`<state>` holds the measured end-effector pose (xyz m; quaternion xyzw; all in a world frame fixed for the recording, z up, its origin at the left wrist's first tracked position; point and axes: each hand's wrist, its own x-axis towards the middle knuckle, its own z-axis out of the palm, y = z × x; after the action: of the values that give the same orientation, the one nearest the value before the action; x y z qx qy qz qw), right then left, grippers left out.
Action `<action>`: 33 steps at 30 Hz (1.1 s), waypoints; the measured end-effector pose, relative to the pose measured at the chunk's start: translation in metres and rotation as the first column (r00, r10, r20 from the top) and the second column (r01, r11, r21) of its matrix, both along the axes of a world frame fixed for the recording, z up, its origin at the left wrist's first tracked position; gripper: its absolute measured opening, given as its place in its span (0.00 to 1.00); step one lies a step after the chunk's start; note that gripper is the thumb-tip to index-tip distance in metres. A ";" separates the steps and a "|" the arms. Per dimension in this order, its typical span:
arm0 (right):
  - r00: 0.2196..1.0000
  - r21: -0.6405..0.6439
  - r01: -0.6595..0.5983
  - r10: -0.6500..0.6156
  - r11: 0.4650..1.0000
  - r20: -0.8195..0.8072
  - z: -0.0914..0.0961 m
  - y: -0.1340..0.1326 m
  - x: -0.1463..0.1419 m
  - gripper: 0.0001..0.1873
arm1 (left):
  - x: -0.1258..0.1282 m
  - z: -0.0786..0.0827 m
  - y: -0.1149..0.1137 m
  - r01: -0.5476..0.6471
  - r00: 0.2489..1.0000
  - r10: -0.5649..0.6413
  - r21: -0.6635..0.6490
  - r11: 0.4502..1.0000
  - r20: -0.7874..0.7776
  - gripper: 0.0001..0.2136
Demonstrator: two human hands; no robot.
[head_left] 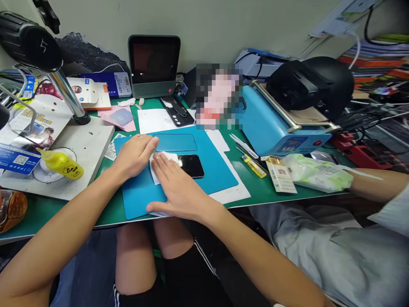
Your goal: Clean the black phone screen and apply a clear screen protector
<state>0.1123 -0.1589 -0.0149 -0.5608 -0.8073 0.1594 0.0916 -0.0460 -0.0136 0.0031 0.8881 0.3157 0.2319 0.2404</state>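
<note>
A dark-screened phone (191, 166) lies on a blue work mat (211, 185), its left part covered by a white tissue (154, 174). My right hand (175, 181) presses the tissue down onto the phone with straight, flat fingers, thumb stretched out to the side. Just left of the tissue, my left hand (136, 154) rests over the mat with its fingers curled and the thumb laid toward the phone. Its fingertips are hidden, so whatever they hold does not show. Behind both hands lies a thin clear panel with a dark outline (175, 142).
A yellow bottle (64, 164) and a metal stand (68, 91) are at left. A screen device (155, 64) stands at the back. Right of the mat are a blue machine (268, 128), a cigarette pack (281, 175) and a tissue packet (319, 175); another person's arm (377, 185) reaches in.
</note>
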 end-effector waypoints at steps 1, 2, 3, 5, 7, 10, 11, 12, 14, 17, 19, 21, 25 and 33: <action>1.000 0.005 -0.016 0.016 1.000 -0.007 0.000 -0.004 0.000 0.66 | 0.000 0.000 0.000 0.000 1.000 0.000 0.000 1.000 0.002 0.30; 0.999 0.014 -0.031 0.031 0.999 -0.010 0.000 -0.011 0.004 0.65 | 0.000 0.000 0.000 -0.001 1.000 0.001 0.000 1.000 0.004 0.30; 0.999 0.023 -0.042 0.043 0.999 -0.011 -0.001 -0.019 0.011 0.64 | 0.000 0.000 0.000 -0.002 1.000 0.002 0.000 1.000 0.005 0.31; 1.000 0.033 -0.022 0.022 0.999 0.001 -0.001 -0.031 0.029 0.62 | 0.000 0.000 0.000 -0.003 1.000 0.003 -0.002 1.000 0.005 0.31; 0.997 0.001 0.067 -0.067 0.998 0.036 0.000 -0.031 0.041 0.60 | 0.000 -0.001 0.000 -0.003 1.000 0.003 -0.005 1.000 0.003 0.31; 0.995 -0.056 0.095 -0.093 0.994 0.027 0.005 -0.009 0.027 0.64 | 0.000 -0.001 0.001 -0.010 1.000 0.010 -0.005 1.000 0.005 0.31; 0.997 -0.058 0.078 -0.078 0.995 0.006 0.006 0.000 0.017 0.66 | 0.000 -0.001 0.001 -0.013 1.000 0.013 -0.004 1.000 0.007 0.32; 0.998 -0.051 0.065 -0.066 0.997 -0.013 0.007 0.006 0.006 0.67 | 0.000 -0.001 0.001 -0.015 1.000 0.015 -0.004 1.000 0.009 0.32; 0.999 -0.029 0.036 -0.037 0.999 -0.039 0.007 0.010 -0.008 0.70 | 0.000 -0.001 0.002 -0.012 1.000 0.012 -0.011 1.000 0.008 0.32; 0.999 -0.040 0.016 -0.018 0.999 -0.049 0.003 -0.007 0.004 0.66 | 0.000 -0.001 0.002 -0.002 1.000 0.002 -0.027 1.000 0.001 0.33; 0.998 -0.034 0.061 -0.062 0.998 -0.030 -0.001 -0.023 0.030 0.63 | 0.000 -0.001 0.002 -0.004 1.000 0.004 -0.032 0.999 0.000 0.33; 0.992 -0.026 0.127 -0.127 0.992 -0.005 -0.002 -0.032 0.054 0.61 | 0.000 0.000 0.002 -0.007 1.000 0.007 -0.035 0.999 -0.001 0.33; 0.985 -0.083 0.174 -0.172 0.981 0.026 0.002 -0.017 0.050 0.67 | -0.001 -0.001 0.003 -0.007 1.000 0.007 -0.032 0.999 -0.002 0.34; 0.991 0.018 -0.071 0.073 0.997 -0.108 0.007 -0.015 0.005 0.67 | -0.003 0.000 0.005 -0.012 1.000 0.012 -0.016 1.000 -0.003 0.32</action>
<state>0.1173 -0.1734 -0.0080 -0.5212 -0.8219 0.1873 0.1334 -0.0488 -0.0085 0.0033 0.8845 0.3233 0.2294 0.2458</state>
